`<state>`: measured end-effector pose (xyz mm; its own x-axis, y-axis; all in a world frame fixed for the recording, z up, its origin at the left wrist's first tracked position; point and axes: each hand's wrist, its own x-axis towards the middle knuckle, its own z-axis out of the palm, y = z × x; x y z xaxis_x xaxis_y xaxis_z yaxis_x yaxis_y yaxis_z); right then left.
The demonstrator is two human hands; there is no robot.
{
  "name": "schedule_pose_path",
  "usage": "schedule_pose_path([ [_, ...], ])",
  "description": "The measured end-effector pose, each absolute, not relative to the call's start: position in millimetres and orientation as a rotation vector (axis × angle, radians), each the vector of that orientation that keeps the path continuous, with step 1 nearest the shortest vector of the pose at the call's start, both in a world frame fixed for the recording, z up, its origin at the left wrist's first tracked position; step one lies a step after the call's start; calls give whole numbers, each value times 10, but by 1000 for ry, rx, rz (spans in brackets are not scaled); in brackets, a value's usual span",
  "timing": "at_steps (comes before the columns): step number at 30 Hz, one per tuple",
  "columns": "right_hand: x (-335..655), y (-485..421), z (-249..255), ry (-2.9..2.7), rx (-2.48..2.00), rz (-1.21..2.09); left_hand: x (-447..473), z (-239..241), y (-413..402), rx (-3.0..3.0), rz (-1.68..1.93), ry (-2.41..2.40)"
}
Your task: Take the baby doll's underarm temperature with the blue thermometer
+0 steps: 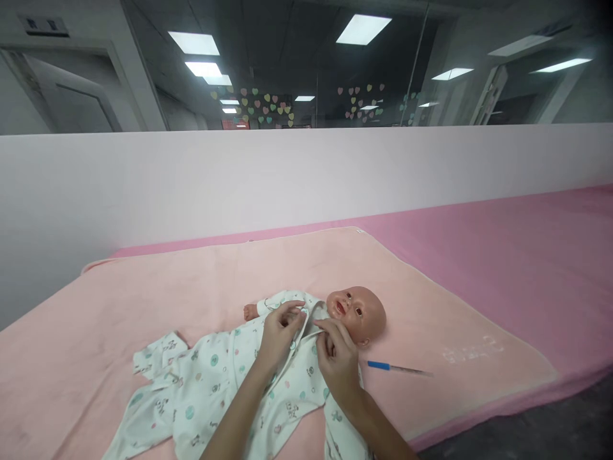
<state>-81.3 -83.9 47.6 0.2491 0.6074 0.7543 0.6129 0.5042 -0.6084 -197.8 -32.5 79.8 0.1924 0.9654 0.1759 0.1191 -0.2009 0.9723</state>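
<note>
A baby doll (360,313) lies on its back with its head toward the right. It wears a white printed romper (225,358), which lies loose around its body and legs. My left hand (281,332) pinches one front edge of the romper near the chest. Close to the doll's chin, my right hand (337,355) has its fingers closed on the other front edge by the collar. Between the hands the romper's front gapes at the neck. One small doll hand (250,312) sticks out of the far sleeve. The doll's other hand is not visible.
A peach blanket (158,287) lies under the doll, over a pink mat (517,255). To the right of my right hand rests a thin stick with a blue handle (379,365). A white wall (287,182) with glass above it rises behind the mat.
</note>
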Motion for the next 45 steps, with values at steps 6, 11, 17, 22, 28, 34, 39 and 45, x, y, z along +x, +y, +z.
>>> schedule_pose_path([
  [6,-850,-774,467,-1364,-1058,-36,-1980,800,-355,1765,988,1033],
  [11,-848,-759,437,-1377,-1089,16,-1982,790,-355,1809,971,1005],
  [17,-844,-754,388,-1378,-1121,55,-1974,757,-339,1736,959,1055],
  [22,-840,-764,413,-1365,-1113,69,-1977,785,-343,1728,946,1043],
  [28,-805,-783,382,-1311,-1151,159,-2020,850,-386,1841,818,1001],
  [34,-788,-778,320,-1262,-1159,215,-2016,822,-390,1785,844,979],
  [39,-778,-776,287,-1246,-1171,238,-2003,792,-392,1867,868,1010],
  [45,-777,-778,287,-1235,-1199,254,-2006,823,-401,1966,828,1056],
])
